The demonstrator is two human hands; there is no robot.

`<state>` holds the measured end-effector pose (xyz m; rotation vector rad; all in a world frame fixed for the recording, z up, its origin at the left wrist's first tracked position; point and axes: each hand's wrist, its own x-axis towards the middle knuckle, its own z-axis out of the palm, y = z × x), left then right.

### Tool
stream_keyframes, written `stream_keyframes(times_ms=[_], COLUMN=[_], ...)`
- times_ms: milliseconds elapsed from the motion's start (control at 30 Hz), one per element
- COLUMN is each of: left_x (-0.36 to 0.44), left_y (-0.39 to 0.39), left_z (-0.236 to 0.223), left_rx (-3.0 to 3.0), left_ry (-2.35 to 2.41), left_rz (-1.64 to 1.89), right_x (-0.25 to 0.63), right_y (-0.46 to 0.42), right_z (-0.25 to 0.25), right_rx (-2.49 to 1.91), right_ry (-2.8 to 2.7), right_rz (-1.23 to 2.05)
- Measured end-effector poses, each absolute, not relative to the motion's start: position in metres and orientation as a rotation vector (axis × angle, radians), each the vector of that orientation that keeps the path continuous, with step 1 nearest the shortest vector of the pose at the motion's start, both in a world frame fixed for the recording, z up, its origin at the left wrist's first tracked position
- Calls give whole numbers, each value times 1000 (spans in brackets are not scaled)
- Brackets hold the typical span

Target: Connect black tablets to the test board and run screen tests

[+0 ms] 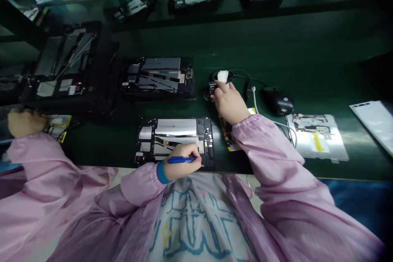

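My left hand (183, 161) is closed round a blue pen (181, 159). It rests at the front edge of an opened tablet (176, 126), whose silver battery, black frame and flat cables show. My right hand (229, 102) is stretched forward, its fingers bent over a small dark, shiny thing (211, 86); what it grips is hidden. Right behind those fingers lie a crumpled white tissue (222, 75) and a coiled black cable (235, 74). Under my right wrist, a yellow-edged circuit part (229, 133) is partly covered.
Another opened tablet (166, 75) lies behind, with a taller stack (67, 65) to its left. On the right are a black mouse (278, 100), a white cable (254, 96), a silver panel (319, 137) and white sheets (374, 120). A co-worker's hand (26, 123) is at left.
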<state>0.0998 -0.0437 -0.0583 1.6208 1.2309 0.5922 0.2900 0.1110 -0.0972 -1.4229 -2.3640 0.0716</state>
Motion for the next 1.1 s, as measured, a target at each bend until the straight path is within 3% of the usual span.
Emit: stream_keyframes(times_ms=[367, 633, 933, 1100], left_x=[96, 71, 66, 53], left_y=[-46, -53, -56, -61], left_z=[-62, -41, -36, -37], left_rx=[1421, 1108, 1288, 1481], left_ry=[1132, 964, 968, 873], left_rz=[735, 1164, 1099, 976], right_x=[285, 271, 247, 234], right_y=[101, 10, -19, -36], right_z=[-89, -46, -46, -44], right_rx=[-1432, -666, -653, -625], right_ry=[-2274, -2294, -2297, -2285], right_rz=[128, 719, 747, 928])
